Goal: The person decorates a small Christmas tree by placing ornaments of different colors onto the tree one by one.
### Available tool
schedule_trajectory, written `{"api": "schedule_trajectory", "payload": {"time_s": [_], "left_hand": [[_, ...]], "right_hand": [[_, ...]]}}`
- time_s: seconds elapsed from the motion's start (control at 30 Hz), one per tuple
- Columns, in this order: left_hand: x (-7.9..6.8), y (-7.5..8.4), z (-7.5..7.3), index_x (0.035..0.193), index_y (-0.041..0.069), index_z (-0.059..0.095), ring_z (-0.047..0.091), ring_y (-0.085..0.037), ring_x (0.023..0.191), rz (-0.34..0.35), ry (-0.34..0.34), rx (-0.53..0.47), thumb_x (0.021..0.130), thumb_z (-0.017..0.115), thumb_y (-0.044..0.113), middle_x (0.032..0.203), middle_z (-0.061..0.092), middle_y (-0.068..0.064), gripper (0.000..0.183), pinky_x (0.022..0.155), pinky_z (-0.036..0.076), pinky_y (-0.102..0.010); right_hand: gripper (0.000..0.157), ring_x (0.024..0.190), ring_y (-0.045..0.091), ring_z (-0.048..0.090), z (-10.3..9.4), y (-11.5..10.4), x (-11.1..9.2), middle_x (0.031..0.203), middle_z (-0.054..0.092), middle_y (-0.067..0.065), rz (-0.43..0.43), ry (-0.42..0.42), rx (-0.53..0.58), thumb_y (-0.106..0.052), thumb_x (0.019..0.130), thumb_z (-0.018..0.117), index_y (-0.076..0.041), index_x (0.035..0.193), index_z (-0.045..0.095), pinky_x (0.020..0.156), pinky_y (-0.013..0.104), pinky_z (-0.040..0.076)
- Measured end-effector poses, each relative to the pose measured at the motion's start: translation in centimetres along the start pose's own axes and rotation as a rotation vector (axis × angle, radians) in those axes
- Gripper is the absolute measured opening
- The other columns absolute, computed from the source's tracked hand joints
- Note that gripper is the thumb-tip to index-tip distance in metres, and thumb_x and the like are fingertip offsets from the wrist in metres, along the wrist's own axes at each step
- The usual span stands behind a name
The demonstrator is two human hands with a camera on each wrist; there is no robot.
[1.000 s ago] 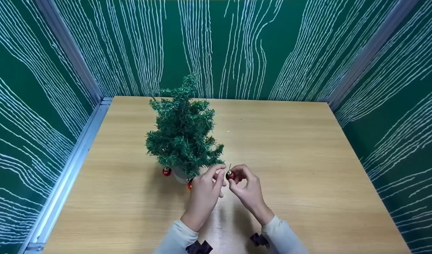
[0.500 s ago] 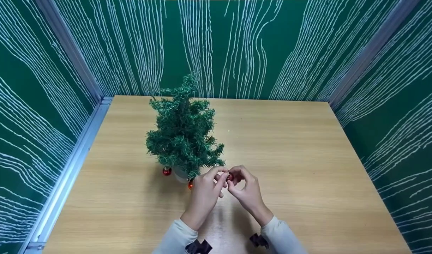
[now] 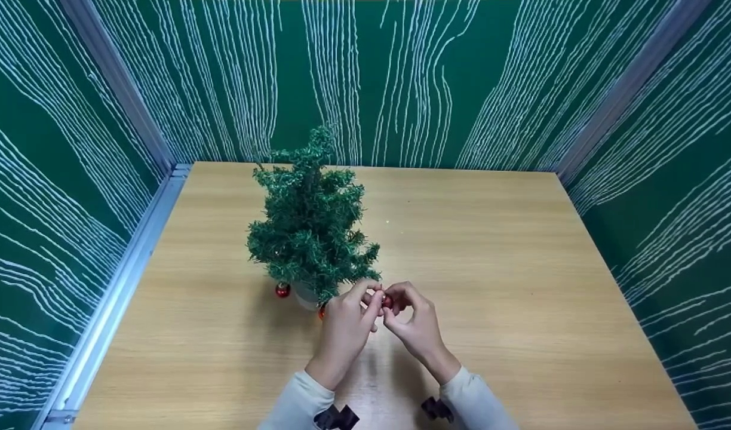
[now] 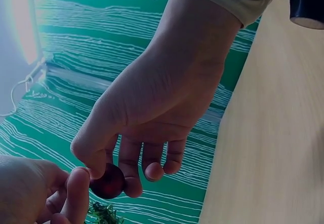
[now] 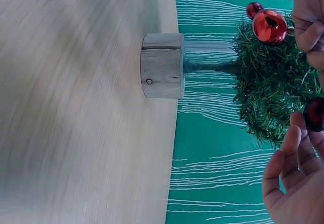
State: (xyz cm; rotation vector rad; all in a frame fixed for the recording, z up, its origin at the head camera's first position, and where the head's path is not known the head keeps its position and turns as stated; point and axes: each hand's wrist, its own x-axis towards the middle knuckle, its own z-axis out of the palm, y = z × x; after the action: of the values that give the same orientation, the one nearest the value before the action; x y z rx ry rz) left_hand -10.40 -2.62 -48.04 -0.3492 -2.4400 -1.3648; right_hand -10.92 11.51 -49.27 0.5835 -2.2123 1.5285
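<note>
In the head view my right hand (image 3: 424,331) holds a small red Christmas bauble (image 3: 387,301) between thumb and fingers. My left hand (image 3: 346,328) meets it from the other side, thumb and forefinger pinching at its top; fingers cover its hanger. The left wrist view shows the bauble (image 4: 108,183) dark in the right hand's (image 4: 162,92) grasp, left fingertips (image 4: 77,186) against it. Just beyond the hands stands a green artificial Christmas tree (image 3: 309,227). Two red baubles hang low on it, one at the left (image 3: 282,290), another (image 3: 322,313) partly behind my left hand.
The tree's round, wood-patterned base (image 5: 163,66) rests on the pale wooden table (image 3: 491,269). Green walls with white wavy lines (image 3: 335,77) enclose the back and sides. A metal rail (image 3: 120,286) runs along the left edge.
The left thumb and forefinger have closed in on the bauble's top, where its upright hanger showed earlier. The right hand has shifted slightly left with the bauble. The tree stays put.
</note>
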Motion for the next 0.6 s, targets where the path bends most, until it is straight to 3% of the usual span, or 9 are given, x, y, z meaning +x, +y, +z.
{"api": "schedule_trajectory", "payload": {"time_s": [0.27,0.6], "left_hand": [[0.15,0.10,-0.33,0.101,0.014,0.066,0.054,0.006,0.044,0.022,0.036,0.028,0.097,0.063,0.017,0.071,0.069,0.005,0.006,0.044,0.042,-0.012],[0.29,0.11,-0.63,0.100,0.014,0.066,0.053,0.008,0.043,0.044,0.049,0.040,0.097,0.062,0.020,0.069,0.067,0.007,0.007,0.044,0.041,-0.012]], "right_hand": [[0.025,0.066,0.008,0.055,0.18,0.17,-0.08,0.077,0.063,0.010,-0.011,-0.003,0.008,0.014,0.070,0.065,0.001,0.091,0.063,0.058,0.036,0.051],[0.026,0.066,0.006,0.055,0.24,0.06,-0.10,0.078,0.063,0.006,-0.008,-0.001,0.001,0.016,0.071,0.065,0.001,0.092,0.064,0.058,0.035,0.050]]}}
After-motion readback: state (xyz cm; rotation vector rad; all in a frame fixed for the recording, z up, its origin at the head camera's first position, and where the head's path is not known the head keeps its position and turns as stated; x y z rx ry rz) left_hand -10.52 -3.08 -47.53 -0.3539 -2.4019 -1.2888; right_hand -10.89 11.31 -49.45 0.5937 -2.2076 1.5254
